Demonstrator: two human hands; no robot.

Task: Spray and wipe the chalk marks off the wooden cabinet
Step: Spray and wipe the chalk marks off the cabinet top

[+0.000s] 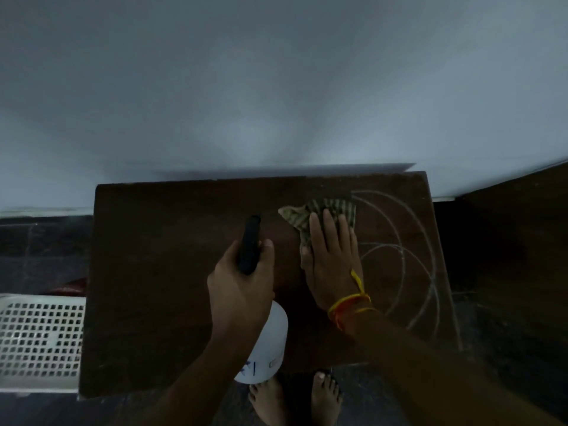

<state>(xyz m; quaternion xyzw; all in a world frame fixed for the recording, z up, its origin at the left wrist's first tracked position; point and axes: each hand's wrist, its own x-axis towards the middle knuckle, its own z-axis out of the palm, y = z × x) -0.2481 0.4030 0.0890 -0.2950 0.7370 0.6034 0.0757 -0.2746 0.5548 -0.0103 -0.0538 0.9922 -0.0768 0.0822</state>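
Bare toes [295, 401] show at the near edge of the wooden cabinet [159, 272], partly hidden by the forearms, and left of the cabinet a white perforated basket [40, 339] is cut off by the frame edge. Over the cabinet's middle the left hand [239, 290] has its grip clenched round the dark head of a white spray bottle [267, 342], covering its neck. Right of it, the right hand [332, 262] presses flat, fingers straight, on a striped cloth [319, 213] beside faint curved chalk marks [408, 253] toward the cabinet's right end.

Striped cloth [319, 215] on wooden cabinet [172, 272]
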